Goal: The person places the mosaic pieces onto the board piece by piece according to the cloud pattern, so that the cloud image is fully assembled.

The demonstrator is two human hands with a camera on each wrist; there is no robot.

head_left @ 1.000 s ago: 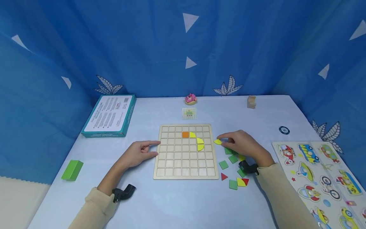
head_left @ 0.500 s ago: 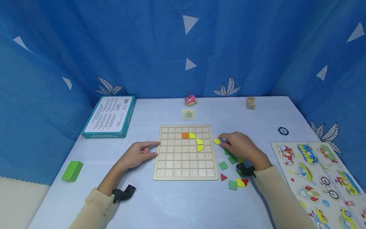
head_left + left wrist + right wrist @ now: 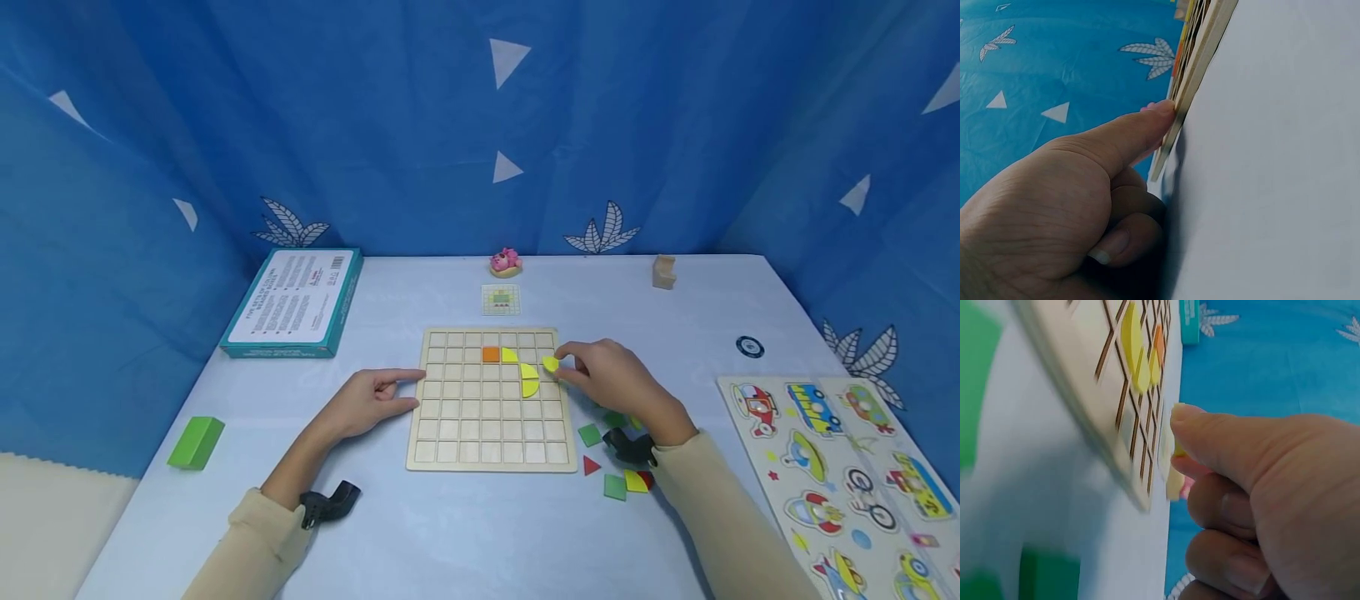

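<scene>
Over the right edge of the wooden grid board (image 3: 468, 429), my right hand (image 3: 615, 379) pinches a yellow quarter-circle tile (image 3: 551, 364) between thumb and forefinger. Only a sliver of that tile shows in the right wrist view, mostly hidden by the thumb (image 3: 1222, 437). The board carries an orange square tile (image 3: 491, 355) and several yellow quarter-circle tiles (image 3: 529, 388) in its upper cells. My left hand (image 3: 367, 404) touches the board's left edge with an extended forefinger and thumb; its other fingers are curled under, as the left wrist view shows.
Green tiles (image 3: 615, 487), a red triangle (image 3: 591, 465) and more yellow ones lie right of the board. A small pattern card (image 3: 501, 300) and pink figurine (image 3: 506, 262) stand behind it. A teal box (image 3: 292, 300), green block (image 3: 196, 443) and picture puzzle (image 3: 832, 467) flank it.
My right hand has carried the yellow quarter-circle tile leftward, from beside the board to over its right edge. The left hand stays at the board's left edge.
</scene>
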